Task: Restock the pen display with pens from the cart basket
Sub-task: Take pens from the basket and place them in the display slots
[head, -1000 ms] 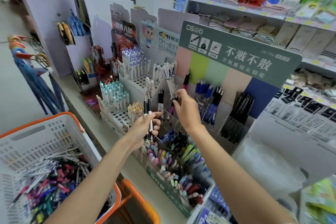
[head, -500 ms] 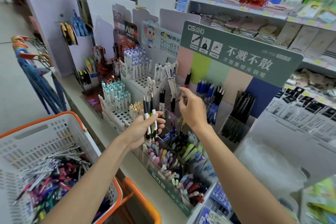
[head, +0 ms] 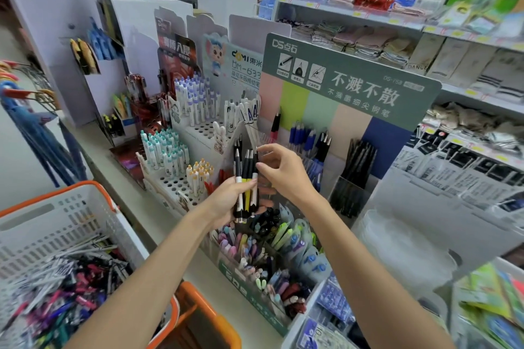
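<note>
- The left hand [head: 226, 201] has its grip closed round a small bundle of pens [head: 246, 181], black-capped with white and yellow barrels, held upright just in front of the pen display [head: 348, 110].
- The right hand [head: 286, 173] reaches in with thumb and forefinger at the top of the bundle, apparently pinching or about to pinch one cap; whether the fingers have actually closed on a pen cannot be told.
- The remaining stock lies loose in the cart basket [head: 93, 207] at lower left, a tangled heap of mixed pens [head: 68, 289].
- Risk: drawing one pen from the bundle could drag its neighbours along, since they sit pressed together; a slack left grip would let them drop into the tub of pastel pens [head: 255, 252] below, or onto the counter [head: 136, 207].
- Risk: the clear compartments [head: 312, 167] holding blue and black pens look crowded, so a pen pushed in at an angle could tip others or land in the wrong slot.
- Risk: the forearms cross close above the white peg-hole stands [head: 175, 161], where upright pens could be knocked over.
- Readable writing: the green header reads "DS点石", "不溅不散", with a smaller line beneath that looks like "不洇墨细尖钢笔" and "DS-758" at the right.
- The neighbouring card [head: 243, 65] shows "DOMI 東米" and "DM-633", cut off by the green board. A dark red card [head: 177, 48] further left has large characters too blurred to read with confidence.
</note>
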`<state>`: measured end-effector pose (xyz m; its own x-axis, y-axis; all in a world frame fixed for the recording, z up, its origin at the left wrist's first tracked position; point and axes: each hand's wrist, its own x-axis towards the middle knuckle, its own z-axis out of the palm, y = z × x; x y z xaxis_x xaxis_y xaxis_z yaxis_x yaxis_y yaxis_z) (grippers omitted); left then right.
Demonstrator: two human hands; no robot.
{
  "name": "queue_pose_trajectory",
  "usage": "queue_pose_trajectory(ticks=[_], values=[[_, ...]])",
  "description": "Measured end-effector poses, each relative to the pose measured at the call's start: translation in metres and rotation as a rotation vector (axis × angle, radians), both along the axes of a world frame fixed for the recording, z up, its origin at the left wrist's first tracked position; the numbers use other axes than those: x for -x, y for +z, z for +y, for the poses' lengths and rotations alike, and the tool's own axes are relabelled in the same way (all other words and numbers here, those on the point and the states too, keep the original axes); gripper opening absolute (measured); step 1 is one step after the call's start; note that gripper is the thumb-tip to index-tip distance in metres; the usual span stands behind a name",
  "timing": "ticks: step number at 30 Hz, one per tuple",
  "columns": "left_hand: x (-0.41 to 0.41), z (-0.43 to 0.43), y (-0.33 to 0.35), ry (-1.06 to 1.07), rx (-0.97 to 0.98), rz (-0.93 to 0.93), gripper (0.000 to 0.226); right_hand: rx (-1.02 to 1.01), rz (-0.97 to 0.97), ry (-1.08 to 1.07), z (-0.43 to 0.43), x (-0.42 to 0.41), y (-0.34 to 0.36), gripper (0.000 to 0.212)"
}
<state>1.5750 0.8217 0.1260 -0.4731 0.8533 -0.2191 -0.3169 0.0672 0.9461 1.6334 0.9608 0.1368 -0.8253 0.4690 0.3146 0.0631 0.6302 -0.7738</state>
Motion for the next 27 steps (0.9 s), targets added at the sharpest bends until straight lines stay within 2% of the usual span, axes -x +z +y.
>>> queue_pose_trajectory(ticks=[5,8,11,13,16,20,27], values=[[0.003,0.001,-0.002,-0.045,0.019,-0.017,0.021,0.035,0.023,0.016,0.004,-0.005,0.002,0.041],[0.012,-0.002,-0.013,0.016,-0.005,-0.081,0.028,0.045,0.191,-0.078,0.005,-0.007,0.005,0.036],[0.030,-0.010,-0.031,0.171,0.024,-0.121,0.031,-0.045,0.359,-0.210,0.011,-0.003,0.014,0.036],[0.037,-0.019,-0.040,0.228,0.055,-0.072,0.030,-0.140,0.384,-0.219,0.013,0.006,0.018,0.036],[0.044,-0.028,-0.046,0.231,0.030,-0.039,0.031,-0.301,0.308,-0.222,0.012,0.028,0.014,0.034],[0.048,-0.031,-0.044,0.236,-0.075,-0.185,0.035,-0.459,0.197,-0.218,0.009,0.054,0.001,0.031],[0.053,-0.038,-0.046,0.265,-0.088,-0.207,0.037,-0.515,0.029,-0.178,0.008,0.075,-0.018,0.032]])
